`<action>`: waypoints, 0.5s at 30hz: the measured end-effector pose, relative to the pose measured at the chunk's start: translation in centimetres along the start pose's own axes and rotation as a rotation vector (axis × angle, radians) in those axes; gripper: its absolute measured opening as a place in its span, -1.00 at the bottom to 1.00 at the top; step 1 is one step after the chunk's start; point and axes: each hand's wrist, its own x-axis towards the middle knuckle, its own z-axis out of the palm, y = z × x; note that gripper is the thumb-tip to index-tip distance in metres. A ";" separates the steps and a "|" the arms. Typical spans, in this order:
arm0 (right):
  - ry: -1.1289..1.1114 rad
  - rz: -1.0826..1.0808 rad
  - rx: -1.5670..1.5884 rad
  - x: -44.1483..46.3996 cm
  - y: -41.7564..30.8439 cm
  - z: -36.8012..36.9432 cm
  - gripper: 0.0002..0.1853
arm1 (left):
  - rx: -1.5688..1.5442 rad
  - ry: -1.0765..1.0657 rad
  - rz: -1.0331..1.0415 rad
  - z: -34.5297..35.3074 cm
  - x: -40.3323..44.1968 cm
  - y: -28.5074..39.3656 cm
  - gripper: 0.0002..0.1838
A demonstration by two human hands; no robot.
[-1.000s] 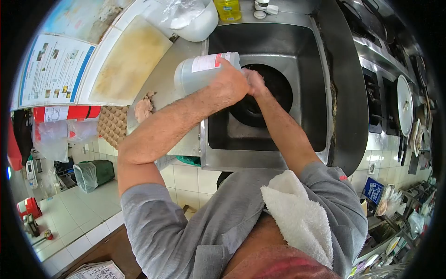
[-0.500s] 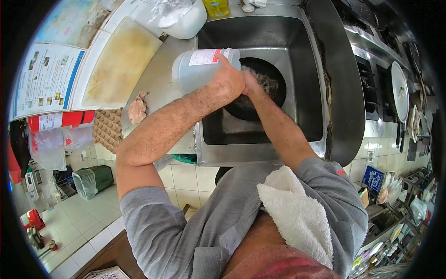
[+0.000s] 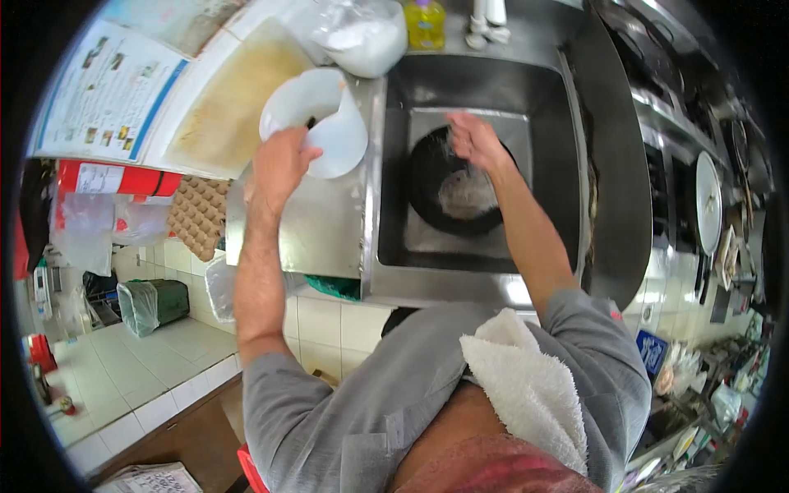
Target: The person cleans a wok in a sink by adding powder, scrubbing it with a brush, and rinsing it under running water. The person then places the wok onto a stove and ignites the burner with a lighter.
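Note:
My left hand grips the rim of a white translucent plastic tub on the metal counter left of the sink. A small dark thing shows inside the tub. Over the sink is my right hand, its fingers loosely curled and a little apart, with nothing visible in them. Beneath it, a round black pan lies in the basin, holding wet, pale, glistening contents that I cannot identify. Thin streaks resembling water show near the right fingers.
Behind the tub stand a white bowl with a plastic bag and a yellow soap bottle. A stained cutting board lies at the left, above an egg tray. The stove with a white pan is at the right.
The tub, earlier tilted with its mouth toward the pan, has moved left onto the counter with my left hand. My right hand has come away from its mouth and stays over the pan.

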 end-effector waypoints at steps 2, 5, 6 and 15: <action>0.006 -0.012 -0.089 2.2 3.7 -4.4 -0.75 | -0.080 0.050 -0.196 1.8 -0.9 -2.8 -0.57; 0.139 -0.089 -1.718 2.2 10.6 -9.0 -0.44 | 0.096 0.233 -0.282 0.0 -0.4 -1.4 -0.37; 0.185 0.085 -1.903 1.3 10.4 -8.1 -0.36 | 0.099 0.247 -0.280 -0.6 0.9 -1.3 -0.37; 0.156 -0.005 -0.878 -0.5 9.6 -6.7 -0.47 | -0.112 0.475 -0.228 1.6 22.9 -0.2 -0.34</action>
